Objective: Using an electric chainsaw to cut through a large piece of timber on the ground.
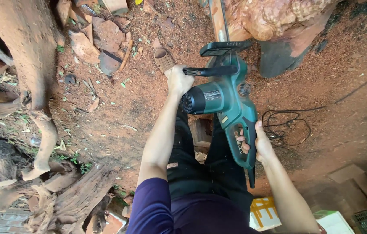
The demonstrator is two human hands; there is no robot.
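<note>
Chainsaw up and into the burl, the cut only just started

The person stands over red sawdust with a green electric chainsaw (pixel 226 99) held in both hands: the left hand (pixel 177 80) is wrapped tight round the black front handle, the right hand (pixel 259 145) closed on the rear grip, a finger inside the trigger opening. The saw's bar (pixel 220 19) runs forward into the big reddish burl (pixel 278 17) at the top; how deep it sits I cannot tell. The burl looks whole, so by my reckoning most of the cutting is left. The thick sawdust suggests sawing already done here. A black cord (pixel 285 125) lies coiled beside the right hand, and offcuts (pixel 92 43) lie scattered to the left.
</note>
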